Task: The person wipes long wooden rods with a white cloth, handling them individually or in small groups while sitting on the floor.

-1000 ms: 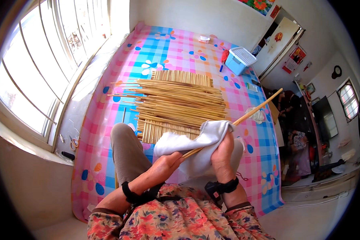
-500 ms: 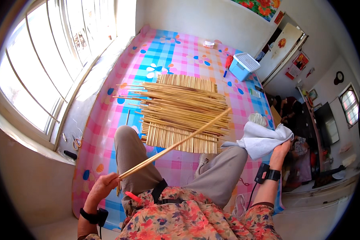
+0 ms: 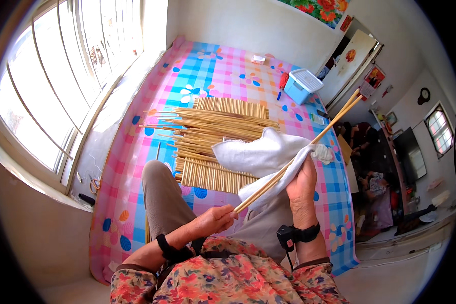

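A few long, thin straw-coloured stalks [image 3: 334,120] slant up to the right across my lap. Their lower ends are pinched in my left hand [image 3: 219,218]. Farther up, my right hand [image 3: 302,181] is closed around a white cloth [image 3: 261,152], which wraps the stalks there. The rest of the cloth hangs to the left, over part of a loose pile of similar stalks [image 3: 202,126]. That pile lies across a woven stalk mat [image 3: 213,178] in front of my knees.
A pink and blue checked sheet [image 3: 187,66] covers the bed. At the far right stand a blue lidded box [image 3: 302,87] and a bundle of white string [image 3: 323,153]. Scissors [image 3: 95,185] and a black cylinder [image 3: 86,199] lie on the left sill by the barred window.
My left hand has moved right and nearer my middle with the stalks. My right hand has come in leftward, and the cloth is now around the stalks instead of apart from them.
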The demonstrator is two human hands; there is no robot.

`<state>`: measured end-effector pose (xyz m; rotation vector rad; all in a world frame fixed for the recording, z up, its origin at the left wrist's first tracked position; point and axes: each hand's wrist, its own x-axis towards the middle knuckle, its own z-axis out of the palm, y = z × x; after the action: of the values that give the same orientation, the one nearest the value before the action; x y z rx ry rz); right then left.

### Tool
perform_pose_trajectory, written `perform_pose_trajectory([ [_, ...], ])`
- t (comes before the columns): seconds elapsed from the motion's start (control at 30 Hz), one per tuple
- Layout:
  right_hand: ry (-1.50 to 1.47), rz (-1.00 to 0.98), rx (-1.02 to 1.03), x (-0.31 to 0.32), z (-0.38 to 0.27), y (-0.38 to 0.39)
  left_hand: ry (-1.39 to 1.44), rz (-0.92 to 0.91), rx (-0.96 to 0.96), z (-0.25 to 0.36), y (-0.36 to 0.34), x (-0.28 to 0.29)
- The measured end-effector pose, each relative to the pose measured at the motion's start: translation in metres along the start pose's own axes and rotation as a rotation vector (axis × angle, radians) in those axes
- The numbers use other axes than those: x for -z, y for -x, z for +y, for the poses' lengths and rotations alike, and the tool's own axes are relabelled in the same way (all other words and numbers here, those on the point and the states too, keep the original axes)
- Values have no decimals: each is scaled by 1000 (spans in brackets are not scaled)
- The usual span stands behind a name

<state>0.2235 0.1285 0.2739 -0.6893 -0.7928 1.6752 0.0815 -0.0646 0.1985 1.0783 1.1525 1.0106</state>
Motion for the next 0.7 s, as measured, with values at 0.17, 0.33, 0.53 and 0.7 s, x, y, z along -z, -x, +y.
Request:
perform_pose_trajectory([
  [0.17, 30, -130, 205, -25, -10, 7, -461, 155, -298, -7, -8, 12],
  [0.33, 452, -282, 655, -70, -70, -2, -474, 291, -343, 3, 11, 33],
  [0.53, 1191, -558, 887, -77, -96, -2, -780, 666, -562, 31, 33, 52],
  [0.7, 1707, -896, 1048, -40, -56, 9, -1223, 808, -847, 79, 50, 52],
])
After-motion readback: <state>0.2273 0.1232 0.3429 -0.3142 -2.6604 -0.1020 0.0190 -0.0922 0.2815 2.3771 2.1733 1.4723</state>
